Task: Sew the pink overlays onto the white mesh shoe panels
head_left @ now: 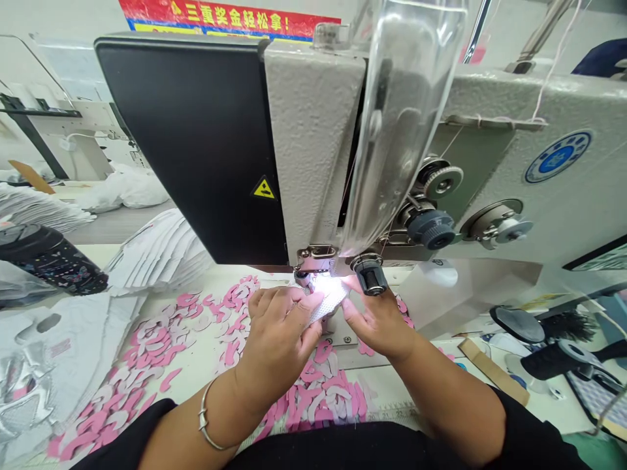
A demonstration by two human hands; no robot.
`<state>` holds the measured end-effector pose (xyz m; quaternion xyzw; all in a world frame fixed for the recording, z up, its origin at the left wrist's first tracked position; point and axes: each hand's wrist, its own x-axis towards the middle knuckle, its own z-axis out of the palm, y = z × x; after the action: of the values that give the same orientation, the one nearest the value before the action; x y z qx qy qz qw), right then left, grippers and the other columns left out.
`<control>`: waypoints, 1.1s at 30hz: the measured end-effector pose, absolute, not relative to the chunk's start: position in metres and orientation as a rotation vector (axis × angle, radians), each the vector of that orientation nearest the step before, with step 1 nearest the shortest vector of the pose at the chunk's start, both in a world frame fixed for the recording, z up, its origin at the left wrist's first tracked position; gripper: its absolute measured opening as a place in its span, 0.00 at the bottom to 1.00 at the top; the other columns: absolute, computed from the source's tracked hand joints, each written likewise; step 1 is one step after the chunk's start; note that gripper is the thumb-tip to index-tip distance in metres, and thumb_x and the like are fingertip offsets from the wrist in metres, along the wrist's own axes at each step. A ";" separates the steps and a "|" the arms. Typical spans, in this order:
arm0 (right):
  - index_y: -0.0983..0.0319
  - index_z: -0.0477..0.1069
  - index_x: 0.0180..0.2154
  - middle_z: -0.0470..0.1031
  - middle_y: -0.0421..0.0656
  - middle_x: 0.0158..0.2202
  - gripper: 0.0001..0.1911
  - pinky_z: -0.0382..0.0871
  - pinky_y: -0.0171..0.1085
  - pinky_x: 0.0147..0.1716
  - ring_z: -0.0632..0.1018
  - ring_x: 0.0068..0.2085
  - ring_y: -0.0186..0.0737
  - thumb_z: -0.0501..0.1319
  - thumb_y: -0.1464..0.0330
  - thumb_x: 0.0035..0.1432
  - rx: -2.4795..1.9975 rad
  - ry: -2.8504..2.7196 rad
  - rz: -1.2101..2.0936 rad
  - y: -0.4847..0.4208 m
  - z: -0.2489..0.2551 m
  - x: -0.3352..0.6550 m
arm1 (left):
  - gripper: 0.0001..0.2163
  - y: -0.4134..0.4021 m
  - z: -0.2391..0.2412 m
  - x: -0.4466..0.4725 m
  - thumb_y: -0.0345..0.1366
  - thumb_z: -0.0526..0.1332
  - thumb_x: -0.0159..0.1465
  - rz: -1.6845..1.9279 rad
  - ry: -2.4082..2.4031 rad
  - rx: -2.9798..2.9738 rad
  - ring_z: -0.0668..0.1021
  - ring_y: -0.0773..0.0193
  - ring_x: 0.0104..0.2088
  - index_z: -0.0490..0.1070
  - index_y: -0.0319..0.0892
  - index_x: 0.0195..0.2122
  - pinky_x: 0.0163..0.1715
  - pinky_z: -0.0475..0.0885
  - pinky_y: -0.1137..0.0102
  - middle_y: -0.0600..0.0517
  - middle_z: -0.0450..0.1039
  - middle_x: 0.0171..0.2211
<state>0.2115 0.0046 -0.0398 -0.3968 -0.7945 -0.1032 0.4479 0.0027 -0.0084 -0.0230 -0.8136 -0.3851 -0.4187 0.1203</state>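
Perforated white fabric (327, 301) between both hands (277, 343) (377, 320)

Overhead is blocked: the sewing machine (313, 143) head sits right above the left hand (277, 339) and right hand (377, 320), and a clear plastic guard (404, 117) hangs down just beyond them, ending by the presser foot (313, 261). Only a narrow gap between the hands, mostly taken by the white mesh piece (327, 301). Pink cutouts (313, 391) lie flat and low on the tabletop (392, 408), so hands can slide over them toward the near edge. Leftward, a stack of white pieces (159, 254) and a black bottle (51, 261) stand in the way. Rightward, a slanted metal plate (465, 287) blocks; a cardboard strip (492, 371) and black-handled tool (563, 359) lie further along.
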 end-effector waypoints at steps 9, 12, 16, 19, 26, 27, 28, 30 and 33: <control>0.56 0.71 0.51 0.77 0.44 0.47 0.17 0.70 0.48 0.52 0.76 0.50 0.44 0.57 0.75 0.61 -0.845 -2.096 -0.133 0.006 -0.031 0.211 | 0.14 -0.008 -0.023 0.002 0.27 0.62 0.61 -1.216 -1.139 -2.400 0.73 0.54 0.41 0.75 0.47 0.47 0.46 0.62 0.54 0.48 0.73 0.39; 0.57 0.73 0.46 0.77 0.44 0.43 0.14 0.69 0.48 0.53 0.75 0.48 0.44 0.57 0.74 0.61 -0.847 -2.104 -0.159 0.005 -0.031 0.211 | 0.14 -0.008 -0.023 0.001 0.27 0.62 0.61 -1.206 -1.155 -2.400 0.73 0.54 0.41 0.75 0.47 0.47 0.46 0.61 0.54 0.48 0.73 0.39; 0.58 0.73 0.43 0.76 0.44 0.40 0.11 0.69 0.48 0.51 0.75 0.46 0.44 0.57 0.74 0.61 -0.856 -2.124 -0.167 0.006 -0.031 0.210 | 0.13 -0.009 -0.021 0.000 0.26 0.62 0.61 -1.198 -1.174 -2.390 0.73 0.54 0.42 0.77 0.47 0.45 0.47 0.61 0.54 0.48 0.74 0.39; 0.57 0.73 0.44 0.76 0.44 0.41 0.12 0.69 0.48 0.50 0.75 0.47 0.44 0.56 0.74 0.61 -0.872 -2.128 -0.174 0.005 -0.032 0.210 | 0.13 -0.009 -0.019 0.000 0.26 0.62 0.61 -1.193 -1.178 -2.395 0.73 0.54 0.42 0.77 0.47 0.45 0.47 0.60 0.54 0.48 0.74 0.39; 0.56 0.71 0.50 0.77 0.45 0.46 0.18 0.68 0.49 0.51 0.75 0.50 0.46 0.57 0.75 0.60 -0.888 -2.113 -0.211 0.003 -0.032 0.210 | 0.12 -0.010 -0.021 -0.001 0.27 0.62 0.62 -1.199 -1.180 -2.365 0.74 0.54 0.43 0.77 0.47 0.45 0.50 0.60 0.52 0.47 0.75 0.40; 0.56 0.71 0.50 0.77 0.45 0.46 0.18 0.69 0.49 0.51 0.76 0.49 0.45 0.56 0.75 0.60 -0.891 -2.110 -0.216 0.003 -0.032 0.210 | 0.12 -0.009 -0.022 0.000 0.27 0.62 0.62 -1.201 -1.178 -2.361 0.74 0.54 0.43 0.77 0.47 0.45 0.50 0.60 0.52 0.47 0.75 0.40; 0.56 0.71 0.51 0.77 0.45 0.45 0.19 0.69 0.49 0.51 0.76 0.49 0.45 0.56 0.76 0.60 -0.891 -2.106 -0.223 0.003 -0.032 0.210 | 0.12 -0.009 -0.022 0.000 0.27 0.62 0.62 -1.205 -1.175 -2.356 0.74 0.54 0.43 0.77 0.47 0.45 0.50 0.60 0.52 0.47 0.75 0.41; 0.56 0.71 0.51 0.76 0.45 0.46 0.19 0.69 0.49 0.51 0.76 0.49 0.45 0.56 0.76 0.60 -0.880 -2.094 -0.248 0.002 -0.032 0.209 | 0.12 -0.008 -0.021 0.000 0.27 0.63 0.62 -1.214 -1.171 -2.348 0.74 0.54 0.43 0.77 0.47 0.44 0.51 0.60 0.51 0.47 0.75 0.40; 0.56 0.71 0.52 0.76 0.45 0.47 0.20 0.68 0.50 0.53 0.75 0.51 0.45 0.56 0.77 0.60 -0.864 -2.071 -0.313 0.001 -0.033 0.207 | 0.11 -0.009 -0.020 0.000 0.27 0.63 0.61 -1.233 -1.180 -2.325 0.75 0.54 0.44 0.77 0.47 0.43 0.51 0.61 0.51 0.48 0.75 0.40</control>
<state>0.2067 0.0014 -0.0331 -0.3455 -0.8277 -0.1250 0.4241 0.0005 -0.0085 -0.0201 -0.7995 -0.4057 -0.4239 0.1286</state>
